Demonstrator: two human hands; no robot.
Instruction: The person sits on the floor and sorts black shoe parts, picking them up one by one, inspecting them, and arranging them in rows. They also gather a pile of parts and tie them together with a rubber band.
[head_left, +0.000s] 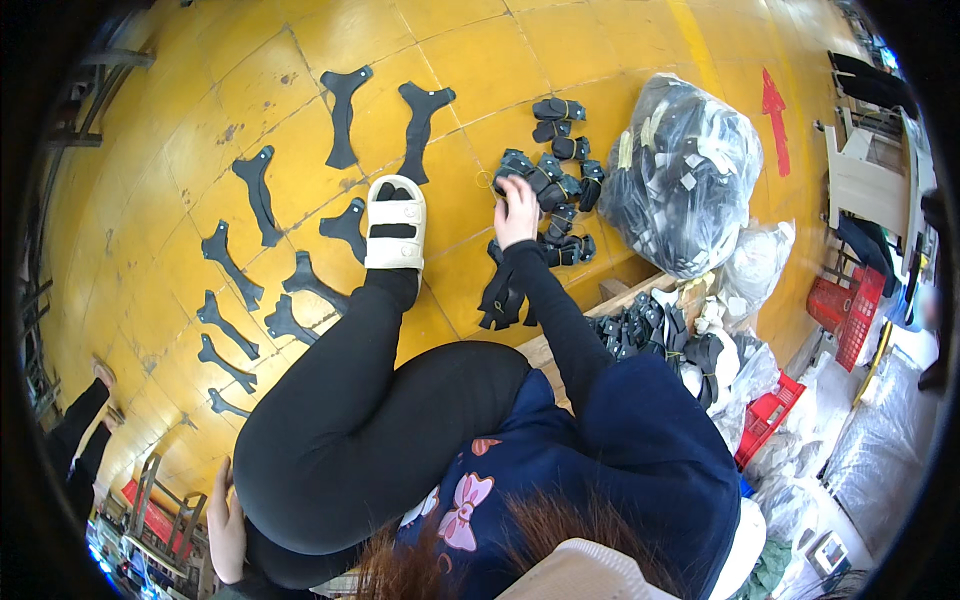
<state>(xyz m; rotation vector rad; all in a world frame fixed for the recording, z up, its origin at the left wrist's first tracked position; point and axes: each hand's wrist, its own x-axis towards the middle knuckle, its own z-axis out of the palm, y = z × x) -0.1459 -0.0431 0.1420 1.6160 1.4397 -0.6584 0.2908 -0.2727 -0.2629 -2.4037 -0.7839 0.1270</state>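
My right hand (517,212) reaches down to a cluster of small rolled bundles (561,190) of dark fabric on the yellow floor. Its fingers close over a dark fabric bundle (512,163) at the cluster's left side; the exact grip is partly hidden. Thin yellow bands circle several bundles. Loose dark strips (503,300) lie just below that arm. Low on the left, my left hand (226,530) rests against my bent leg with its fingers stretched out and nothing in it. Flat Y-shaped dark fabric pieces (342,118) are spread in rows over the floor to the left.
My sandalled foot (396,225) stands among the flat pieces. A large clear plastic bag (682,175) of dark items sits right of the bundles. Further right are red baskets (845,310) and plastic-wrapped packs (880,440). Another person's legs (85,430) show at far left.
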